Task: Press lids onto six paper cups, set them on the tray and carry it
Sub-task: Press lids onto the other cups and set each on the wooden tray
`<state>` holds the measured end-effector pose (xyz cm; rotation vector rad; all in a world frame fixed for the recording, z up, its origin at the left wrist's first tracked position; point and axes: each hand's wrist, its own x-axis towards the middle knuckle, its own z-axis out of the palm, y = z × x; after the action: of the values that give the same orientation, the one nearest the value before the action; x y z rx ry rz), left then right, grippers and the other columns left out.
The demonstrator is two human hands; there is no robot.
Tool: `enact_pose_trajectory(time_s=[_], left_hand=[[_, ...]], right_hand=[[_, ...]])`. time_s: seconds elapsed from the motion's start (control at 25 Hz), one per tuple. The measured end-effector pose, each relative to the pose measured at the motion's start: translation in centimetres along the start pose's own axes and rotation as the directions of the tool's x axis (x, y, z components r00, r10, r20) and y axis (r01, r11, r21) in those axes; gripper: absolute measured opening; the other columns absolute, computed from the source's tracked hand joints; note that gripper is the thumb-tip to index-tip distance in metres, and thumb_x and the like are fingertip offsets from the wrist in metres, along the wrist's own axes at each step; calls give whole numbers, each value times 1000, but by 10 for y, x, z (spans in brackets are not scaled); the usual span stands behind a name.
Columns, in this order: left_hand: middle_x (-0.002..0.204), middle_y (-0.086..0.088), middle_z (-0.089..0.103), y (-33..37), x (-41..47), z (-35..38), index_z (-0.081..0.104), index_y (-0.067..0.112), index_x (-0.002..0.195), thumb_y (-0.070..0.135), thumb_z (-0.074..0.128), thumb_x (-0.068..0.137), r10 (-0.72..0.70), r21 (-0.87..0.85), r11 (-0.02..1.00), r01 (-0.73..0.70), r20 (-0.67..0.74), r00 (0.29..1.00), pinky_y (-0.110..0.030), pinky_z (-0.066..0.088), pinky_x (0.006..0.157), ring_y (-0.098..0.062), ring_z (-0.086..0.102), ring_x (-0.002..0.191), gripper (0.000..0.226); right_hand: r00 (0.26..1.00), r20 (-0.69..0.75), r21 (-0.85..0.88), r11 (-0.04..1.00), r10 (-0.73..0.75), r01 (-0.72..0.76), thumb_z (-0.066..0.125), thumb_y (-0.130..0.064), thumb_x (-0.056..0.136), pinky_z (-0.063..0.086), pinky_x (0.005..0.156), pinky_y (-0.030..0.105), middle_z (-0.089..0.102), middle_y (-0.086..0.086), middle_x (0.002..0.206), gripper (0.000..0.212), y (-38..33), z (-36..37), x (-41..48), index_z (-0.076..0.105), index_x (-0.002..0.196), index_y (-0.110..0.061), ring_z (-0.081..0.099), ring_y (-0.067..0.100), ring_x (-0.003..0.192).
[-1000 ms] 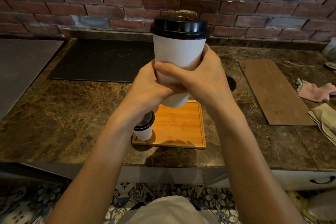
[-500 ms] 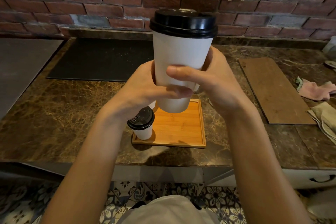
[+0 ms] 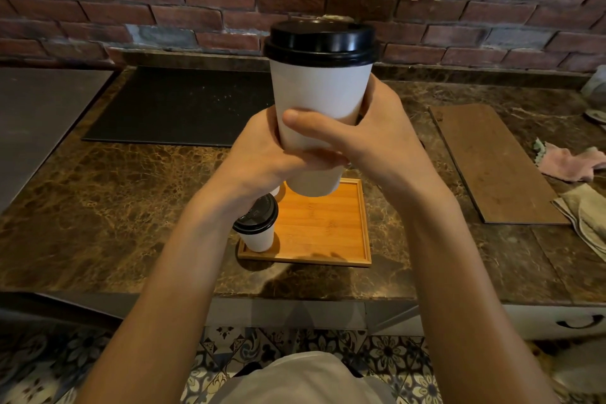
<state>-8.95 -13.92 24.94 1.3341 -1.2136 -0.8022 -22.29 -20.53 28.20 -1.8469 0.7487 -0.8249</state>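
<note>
I grip the tall paper cup (image 3: 319, 102) low on its wall with my left hand (image 3: 262, 157) and right hand (image 3: 380, 141), probably to keep it steady and upright. Its black lid (image 3: 321, 43) is on. It hangs above the wooden tray (image 3: 331, 233), where a small lidded cup (image 3: 257, 234) occupies the near-left corner.

Over the last second the cup (image 3: 319, 98) and its lid (image 3: 321, 43) have come up a little and nearer the camera, so they look larger. In the last half second they have eased slightly left. The right grip (image 3: 377, 147) has slid its thumb (image 3: 308, 125) back toward the cup's left edge. The left grip (image 3: 259, 157) has risen, uncovering more of the small cup (image 3: 257, 236) on the tray (image 3: 328, 229). A loose lid seen earlier on the bench (image 3: 98, 207) beside the right grip is now hidden.
</note>
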Motion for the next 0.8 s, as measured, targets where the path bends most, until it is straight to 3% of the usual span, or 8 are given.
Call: enact_pose_trajectory(time_s=[0.16, 0.32, 0.44, 0.64, 0.8], left_hand=[[110, 3, 68, -1, 0, 6, 58, 10, 123, 13, 81, 69, 39, 46, 998, -36, -66, 997, -21, 55, 80, -8, 66, 100, 59], [99, 14, 63, -3, 3, 12, 56, 8, 123, 8, 78, 72, 53, 81, 996, -43, -127, 990, -3, 47, 67, 15, 61, 88, 55], [99, 15, 62, -6, 3, 14, 55, 9, 122, 6, 78, 70, 34, 62, 998, -26, -142, 989, -2, 46, 66, 17, 60, 85, 57], [105, 15, 62, -4, 2, 8, 52, 28, 117, 17, 82, 67, 40, 58, 998, -35, -97, 995, -4, 48, 70, 10, 60, 96, 60], [100, 17, 63, 2, 0, 5, 51, 39, 106, 40, 83, 56, 22, 64, 998, -20, -37, 999, -6, 48, 69, 7, 61, 94, 59]], right_hand=[[994, -105, -42, 999, -3, -1, 85, -45, 69, 56, 87, 36, 60, -8, 116, 73, 1, 7, 0, 50, 129, -21, 60, 7, 106], [980, -199, -133, 991, -21, -6, 81, -56, 67, 53, 92, 43, 61, -8, 117, 77, 4, 13, -1, 51, 129, -21, 59, 13, 109], [973, -229, -143, 990, -26, -7, 81, -58, 66, 54, 89, 42, 62, -9, 113, 75, 4, 15, -1, 53, 125, -21, 60, 13, 106], [981, -190, -40, 999, -29, 22, 85, -49, 67, 57, 82, 29, 64, -14, 109, 65, 5, 8, 1, 57, 120, -24, 61, 1, 100], [995, -101, 61, 998, -18, 24, 82, -46, 68, 58, 77, 23, 66, -12, 109, 64, 6, -2, 3, 59, 123, -23, 64, 1, 99]])
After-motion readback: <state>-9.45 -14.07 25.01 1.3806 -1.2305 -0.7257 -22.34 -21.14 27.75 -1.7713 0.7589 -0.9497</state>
